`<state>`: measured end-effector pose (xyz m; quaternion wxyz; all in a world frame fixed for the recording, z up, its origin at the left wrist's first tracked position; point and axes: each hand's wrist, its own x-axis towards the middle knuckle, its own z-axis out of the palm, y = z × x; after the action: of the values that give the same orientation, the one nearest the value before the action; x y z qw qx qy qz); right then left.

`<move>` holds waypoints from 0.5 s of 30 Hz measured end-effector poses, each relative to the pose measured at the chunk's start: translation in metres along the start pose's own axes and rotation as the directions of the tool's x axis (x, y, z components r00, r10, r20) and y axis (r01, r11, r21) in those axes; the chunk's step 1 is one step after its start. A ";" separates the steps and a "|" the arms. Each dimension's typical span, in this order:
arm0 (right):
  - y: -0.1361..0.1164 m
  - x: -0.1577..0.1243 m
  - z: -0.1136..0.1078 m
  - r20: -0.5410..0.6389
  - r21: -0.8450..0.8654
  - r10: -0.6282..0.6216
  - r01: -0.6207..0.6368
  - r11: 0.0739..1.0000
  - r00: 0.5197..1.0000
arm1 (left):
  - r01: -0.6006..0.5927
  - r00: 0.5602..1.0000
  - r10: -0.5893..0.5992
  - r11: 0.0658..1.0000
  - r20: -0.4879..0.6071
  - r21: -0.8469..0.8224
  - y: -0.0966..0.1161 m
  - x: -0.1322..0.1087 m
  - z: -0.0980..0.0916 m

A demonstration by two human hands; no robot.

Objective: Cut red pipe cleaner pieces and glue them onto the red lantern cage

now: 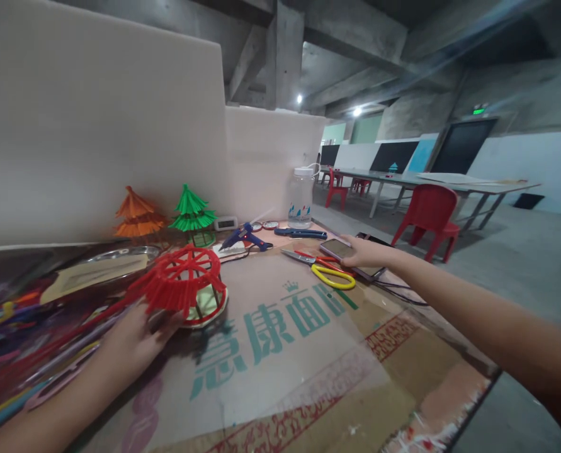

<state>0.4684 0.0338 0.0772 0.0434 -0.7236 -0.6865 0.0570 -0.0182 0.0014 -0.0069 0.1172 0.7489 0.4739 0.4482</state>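
My left hand (141,333) is closed around the lower left side of a red model pavilion (190,264), which looks made of fuzzy craft stems. Its spoked roof ring has a red fringe, with posts and a pale round base below. Some of my left fingertips are hidden behind it. Across the table, my right hand (362,253) grips a phone (337,249) by its right edge, fingers partly hidden. Just in front of that hand lie yellow-handled scissors (333,277) and a red-handled tool (327,259).
Orange (136,211) and green (192,211) tiered models stand at the back by a blue glue gun (246,238). A blue cutter (301,233) and clear bottle (300,198) are farther right. Bagged coloured stems (16,340) cover the left. Cardboard (280,371) covers the tabletop.
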 end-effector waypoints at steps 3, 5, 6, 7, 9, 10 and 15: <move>0.016 0.014 -0.001 0.036 0.031 0.033 -0.034 0.999 0.999 | 0.020 0.999 -0.020 1.000 0.028 0.004 0.018 0.001 -0.001; 0.020 0.019 -0.002 0.062 0.057 0.035 -0.039 0.998 0.997 | 0.044 0.999 -0.044 0.999 0.014 -0.024 0.027 0.001 -0.002; 0.021 0.021 -0.003 0.078 0.075 0.033 -0.039 0.996 0.996 | 0.056 0.998 -0.056 0.998 0.012 -0.035 0.030 0.001 -0.003; 0.022 0.023 -0.004 0.092 0.092 0.029 -0.038 0.995 0.995 | 0.064 0.998 -0.064 0.997 0.009 -0.041 0.031 0.001 -0.003; 0.022 0.026 -0.004 0.109 0.117 0.025 -0.038 0.992 0.994 | 0.073 0.997 -0.073 0.997 0.013 -0.039 0.030 0.000 -0.003; 0.022 0.027 -0.004 0.106 0.119 0.024 -0.037 0.992 0.994 | 0.077 0.997 -0.077 0.996 0.016 -0.033 0.028 -0.001 -0.003; 0.014 0.030 -0.001 -0.072 0.027 -0.010 0.012 1.000 0.997 | 0.072 0.996 -0.075 0.993 -0.037 -0.089 0.020 -0.002 -0.002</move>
<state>0.4841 0.0629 0.0760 0.0783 -0.7206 -0.6877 0.0401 -0.0080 -0.0119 0.0054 0.1567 0.7159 0.4834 0.4787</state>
